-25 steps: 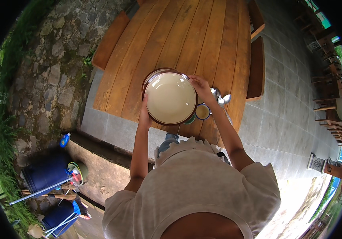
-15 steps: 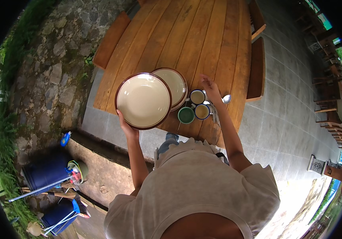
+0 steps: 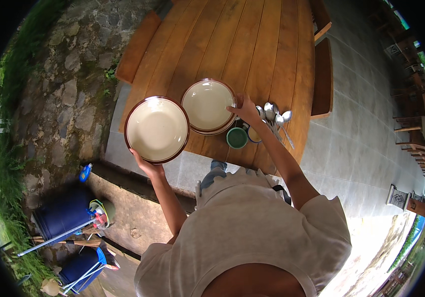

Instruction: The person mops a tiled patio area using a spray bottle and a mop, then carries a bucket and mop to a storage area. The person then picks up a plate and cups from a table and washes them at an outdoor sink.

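My left hand (image 3: 149, 167) grips the lower left rim of a cream plate (image 3: 157, 129) with a brown edge, held up over the table's near left corner. Just right of it, a short stack of matching plates (image 3: 207, 105) sits on the wooden table. My right hand (image 3: 243, 110) pinches the right rim of the top plate, thumb on its upper face and the other fingers at the outer edge. Below that hand stand a green cup (image 3: 236, 138) and a blue-rimmed cup (image 3: 254, 135), the latter partly covered by my wrist. Several metal spoons (image 3: 271, 113) lie to the right.
The plank table (image 3: 232, 44) stretches away ahead, with wooden chairs (image 3: 322, 79) along its sides. At the lower left are blue bins (image 3: 64, 213), a bucket (image 3: 106, 214) and brooms. A stone wall (image 3: 74, 74) runs along the left.
My left hand has carried its plate left, away from the stack. My right hand has come from above the cups to the rim of the stack's top plate, uncovering more spoons.
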### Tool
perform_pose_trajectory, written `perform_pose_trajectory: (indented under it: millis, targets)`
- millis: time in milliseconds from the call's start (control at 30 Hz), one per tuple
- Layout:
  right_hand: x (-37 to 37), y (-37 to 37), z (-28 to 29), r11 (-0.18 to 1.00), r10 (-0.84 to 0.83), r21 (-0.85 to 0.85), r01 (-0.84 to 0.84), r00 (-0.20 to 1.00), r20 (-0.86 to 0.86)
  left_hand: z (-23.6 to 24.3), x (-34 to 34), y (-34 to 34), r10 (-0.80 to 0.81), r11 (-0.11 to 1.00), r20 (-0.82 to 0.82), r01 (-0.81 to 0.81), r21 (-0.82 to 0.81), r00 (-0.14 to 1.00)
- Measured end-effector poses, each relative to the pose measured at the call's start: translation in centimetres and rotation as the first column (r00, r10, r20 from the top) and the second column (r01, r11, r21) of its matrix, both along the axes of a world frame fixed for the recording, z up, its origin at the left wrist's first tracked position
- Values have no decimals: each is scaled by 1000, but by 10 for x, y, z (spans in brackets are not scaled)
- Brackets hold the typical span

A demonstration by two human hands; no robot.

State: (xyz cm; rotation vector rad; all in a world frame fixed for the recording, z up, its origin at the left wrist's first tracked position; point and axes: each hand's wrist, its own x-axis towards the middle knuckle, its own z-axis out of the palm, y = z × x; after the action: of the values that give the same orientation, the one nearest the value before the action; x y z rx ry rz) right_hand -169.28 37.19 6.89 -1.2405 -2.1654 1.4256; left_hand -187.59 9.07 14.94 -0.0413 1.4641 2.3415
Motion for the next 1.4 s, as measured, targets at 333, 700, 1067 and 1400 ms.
perform_pose_trajectory:
  millis: [333, 700, 1067, 1400]
  targets:
    - [46, 45, -3, 952, 130, -279, -123, 992, 4, 3, 3, 25, -34, 999, 24, 35, -34, 999]
    - [134, -19, -69, 981, 72, 171, -93, 990, 124, 2, 3, 37, -51, 999, 15, 51, -8, 999]
    - [101, -27, -23, 893, -77, 426, -146, 882, 464, 12, 13, 39, -18, 1000, -28, 18, 2, 999]
    - [86, 12, -46, 747, 277, 458, -483, 851, 446, 15, 17, 33, 18, 999, -14, -18, 37, 1000]
